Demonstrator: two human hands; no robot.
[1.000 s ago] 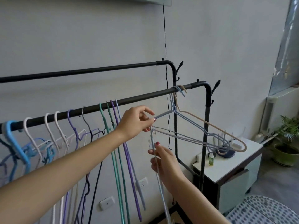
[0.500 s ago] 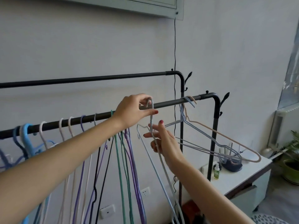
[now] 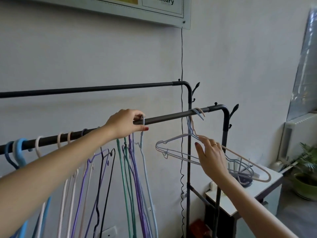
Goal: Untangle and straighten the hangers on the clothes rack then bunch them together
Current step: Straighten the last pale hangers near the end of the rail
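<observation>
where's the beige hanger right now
In the head view, the beige hanger hangs at the right end of the front rail, tangled with pale blue hangers, just beyond the right hand.

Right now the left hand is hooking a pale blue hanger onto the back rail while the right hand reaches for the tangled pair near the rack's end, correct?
Not quite: the head view shows the left hand hooking the pale blue hanger onto the front rail, not the back rail. The right hand does reach for the tangled pair near the rack's end.
</observation>
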